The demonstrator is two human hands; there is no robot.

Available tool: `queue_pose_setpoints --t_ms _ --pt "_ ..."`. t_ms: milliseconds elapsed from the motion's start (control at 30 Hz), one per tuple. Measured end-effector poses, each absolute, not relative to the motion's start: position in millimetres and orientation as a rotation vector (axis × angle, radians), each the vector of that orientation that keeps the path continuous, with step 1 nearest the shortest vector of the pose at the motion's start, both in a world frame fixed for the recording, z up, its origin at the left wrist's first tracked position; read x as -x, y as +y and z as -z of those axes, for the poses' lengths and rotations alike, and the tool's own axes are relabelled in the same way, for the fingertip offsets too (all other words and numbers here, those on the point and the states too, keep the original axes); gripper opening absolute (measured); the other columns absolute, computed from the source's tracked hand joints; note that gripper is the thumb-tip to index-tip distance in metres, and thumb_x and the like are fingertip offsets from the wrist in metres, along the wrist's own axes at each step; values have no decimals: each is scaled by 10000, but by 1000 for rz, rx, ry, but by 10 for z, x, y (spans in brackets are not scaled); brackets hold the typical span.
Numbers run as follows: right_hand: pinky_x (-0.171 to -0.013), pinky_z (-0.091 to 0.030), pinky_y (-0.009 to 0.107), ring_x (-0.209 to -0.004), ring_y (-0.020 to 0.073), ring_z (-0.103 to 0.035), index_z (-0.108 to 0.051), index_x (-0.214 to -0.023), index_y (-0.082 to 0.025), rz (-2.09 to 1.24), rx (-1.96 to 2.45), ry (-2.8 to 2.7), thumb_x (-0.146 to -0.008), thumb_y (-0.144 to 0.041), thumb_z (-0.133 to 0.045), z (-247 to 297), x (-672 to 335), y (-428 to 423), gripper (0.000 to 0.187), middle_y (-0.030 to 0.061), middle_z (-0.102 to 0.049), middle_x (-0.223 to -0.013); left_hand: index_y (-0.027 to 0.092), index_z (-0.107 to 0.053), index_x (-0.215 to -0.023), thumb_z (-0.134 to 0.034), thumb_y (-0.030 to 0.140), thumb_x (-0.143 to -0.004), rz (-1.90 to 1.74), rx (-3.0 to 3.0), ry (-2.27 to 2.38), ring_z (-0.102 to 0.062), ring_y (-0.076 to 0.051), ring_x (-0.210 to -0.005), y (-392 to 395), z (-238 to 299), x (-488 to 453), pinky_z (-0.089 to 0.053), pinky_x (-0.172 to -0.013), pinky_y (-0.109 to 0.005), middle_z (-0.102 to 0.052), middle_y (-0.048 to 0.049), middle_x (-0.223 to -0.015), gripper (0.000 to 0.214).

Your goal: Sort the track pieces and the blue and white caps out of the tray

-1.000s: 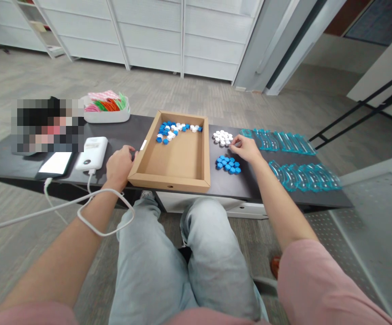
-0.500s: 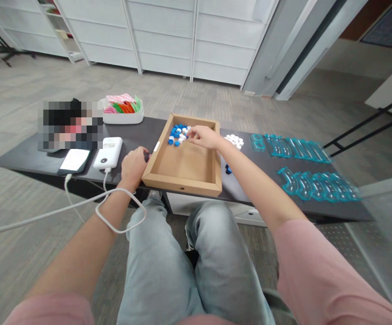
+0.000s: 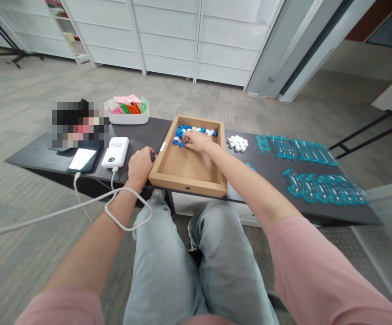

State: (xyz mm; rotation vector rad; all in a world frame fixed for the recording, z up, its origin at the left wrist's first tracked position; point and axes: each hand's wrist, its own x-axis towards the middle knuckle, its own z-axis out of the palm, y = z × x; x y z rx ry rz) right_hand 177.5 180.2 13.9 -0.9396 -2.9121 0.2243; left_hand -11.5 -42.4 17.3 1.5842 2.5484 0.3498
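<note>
A shallow cardboard tray (image 3: 196, 185) lies on the dark table in front of me. Small blue pieces (image 3: 181, 131) and white pieces (image 3: 210, 132) are gathered along its far side. My right hand (image 3: 198, 141) reaches inside, fingers bent and pressed together at the near edge of the pieces; whatever is between the fingertips is hidden. Just outside the tray's left wall, my left hand (image 3: 139, 166) is closed around a small black object (image 3: 153, 156), of which only the end shows.
White hexagonal pieces (image 3: 238, 143) sit right of the tray, with a few blue ones (image 3: 250, 166) partly behind my forearm. Clear teal plastic parts (image 3: 324, 187) lie in rows farther right. At left are a white power bank (image 3: 115, 152), a cable and a white basket (image 3: 130, 118).
My right hand has shifted left and nearer to me within the tray, uncovering pieces at the far right. The left hand keeps its place beside the tray. The whole view has shifted slightly.
</note>
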Motion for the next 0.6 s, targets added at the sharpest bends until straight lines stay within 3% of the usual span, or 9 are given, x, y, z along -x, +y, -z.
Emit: queue_pose_setpoints --t_ms 167,333,600 --pt "-914 -525 383 -1103 320 -753 -765 -1244 -224 -287 935 -2743 -1051 -266 -750 -246 -1860 1741 198 116 -859 -1213 96 -734 -1513 -498 280 -1195 -369 -1593 2521 -724 -385 -1404 -433 -182 128 -519 -1086 -437 -807 -281 -1390 437" --pt "-824 -507 366 -885 267 -706 -704 -1104 -250 -406 853 -2507 -1033 -384 -723 -443 -2321 1719 153 59 -821 -992 120 -734 -1507 -475 269 -1187 -344 -1608 2541 -731 -365 -1386 -419 -158 152 -522 -1076 -415 -819 -250 -1375 438" --pt "-739 -572 368 -770 230 -693 -612 -968 -292 -690 1061 -1965 -943 -911 -766 -386 -3810 1954 639 19 -689 -815 126 -734 -1521 -460 254 -1171 -308 -1575 2563 -739 -352 -1355 -424 -199 110 -541 -1063 -407 -819 -230 -1355 463"
